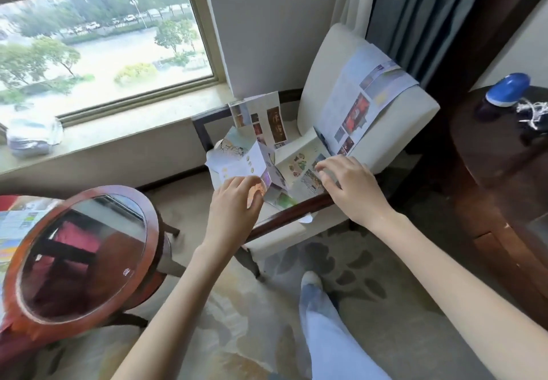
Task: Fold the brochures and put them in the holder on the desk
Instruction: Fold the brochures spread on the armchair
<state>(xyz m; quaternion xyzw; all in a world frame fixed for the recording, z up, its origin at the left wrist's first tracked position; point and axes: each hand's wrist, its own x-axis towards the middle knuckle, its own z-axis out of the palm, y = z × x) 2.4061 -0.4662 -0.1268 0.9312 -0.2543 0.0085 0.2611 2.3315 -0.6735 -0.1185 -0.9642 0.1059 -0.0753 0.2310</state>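
The cream armchair [320, 83] held the brochures [252, 160], unfolded in a loose heap on its seat. The left hand [237, 201] pinched the heap's near-left edge, fingers curled together; the right hand [347, 184] pressed spread fingers flat. Best separate one sheet, align edges, then crease.

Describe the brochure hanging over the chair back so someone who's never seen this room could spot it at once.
Start at the cream armchair to the right of the window. One large brochure lies draped over the top of its backrest. Unlike the jumbled pile on the seat, it is spread open, pale grey-blue with a red photo in the middle.
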